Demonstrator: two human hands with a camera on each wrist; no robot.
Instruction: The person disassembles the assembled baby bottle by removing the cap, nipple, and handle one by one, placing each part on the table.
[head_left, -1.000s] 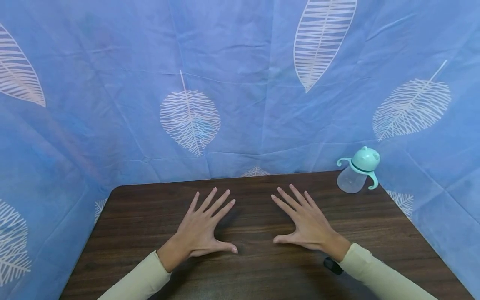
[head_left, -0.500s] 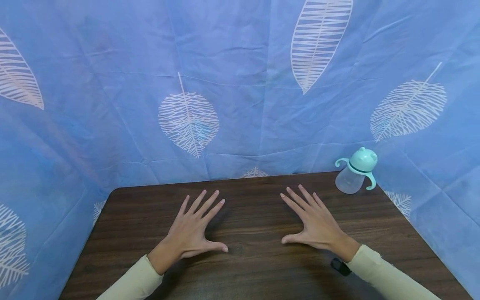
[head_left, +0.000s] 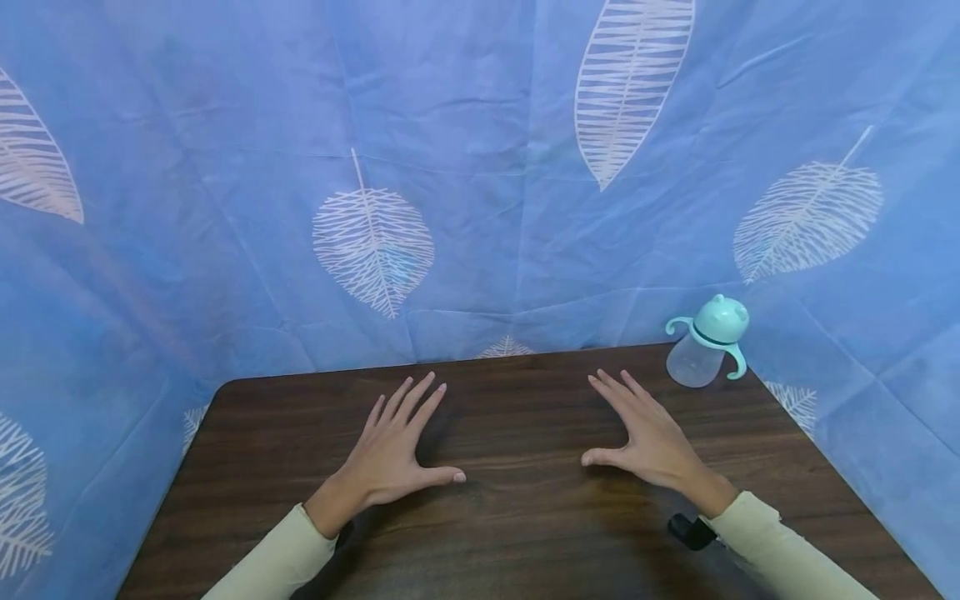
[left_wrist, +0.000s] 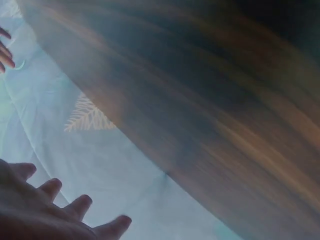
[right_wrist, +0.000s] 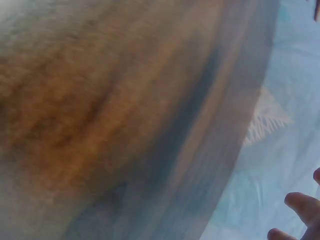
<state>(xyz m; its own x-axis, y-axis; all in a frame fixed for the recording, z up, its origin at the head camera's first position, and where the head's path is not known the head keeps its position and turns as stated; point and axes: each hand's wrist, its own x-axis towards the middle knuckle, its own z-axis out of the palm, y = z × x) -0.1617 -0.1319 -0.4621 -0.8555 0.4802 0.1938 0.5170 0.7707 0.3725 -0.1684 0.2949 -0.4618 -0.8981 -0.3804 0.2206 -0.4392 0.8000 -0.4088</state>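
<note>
Over the middle-left of the dark wooden table (head_left: pixel 510 533), my left hand (head_left: pixel 390 454) is held with fingers spread and thumb out, holding nothing. My right hand (head_left: pixel 652 442) mirrors it on the other side, palm down, thumb pointing inward, also with nothing in its grasp. Beyond the right hand, near the far right corner, stands a sippy cup (head_left: pixel 705 342) with a mint-green lid, two curved handles and a clear body. Neither hand touches it. The left wrist view catches the left fingers (left_wrist: pixel 80 205) at the lower left; the right wrist view has right fingertips (right_wrist: pixel 302 205) at its lower right edge.
A blue cloth (head_left: pixel 480 233) printed with white leaves hangs behind and around the table. The table's far edge runs just in front of it. A small black device (head_left: pixel 692 532) sits under the right wrist.
Both hands moved apart, the right one further right; lately the left came slightly back inward. The fingers are less widely spread now. The sippy cup stays on the table while the view shifts slightly.
</note>
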